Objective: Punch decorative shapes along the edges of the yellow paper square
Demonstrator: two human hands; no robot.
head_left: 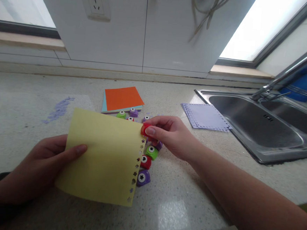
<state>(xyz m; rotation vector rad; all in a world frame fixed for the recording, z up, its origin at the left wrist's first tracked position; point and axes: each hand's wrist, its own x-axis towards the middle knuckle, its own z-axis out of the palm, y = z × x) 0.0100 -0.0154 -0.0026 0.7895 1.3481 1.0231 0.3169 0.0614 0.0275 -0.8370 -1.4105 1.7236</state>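
Note:
My left hand (38,168) grips a yellow paper sheet (103,157) by its left edge, thumb on top. Small shapes are punched along the sheet's right edge. My right hand (168,131) pinches a red craft punch (145,129) at the sheet's top right corner. Several small punches lie on the counter by that edge: a green one (151,152), a red one (145,161) and a purple one (143,177). More punches (134,112) sit near a paper stack.
An orange-topped stack of coloured paper (122,98) lies behind. A pile of lilac punched sheets (206,116) sits beside a steel sink (258,125) with a tap at the right. Lilac paper scraps (59,108) are scattered at the left. A wall socket (94,0) is above.

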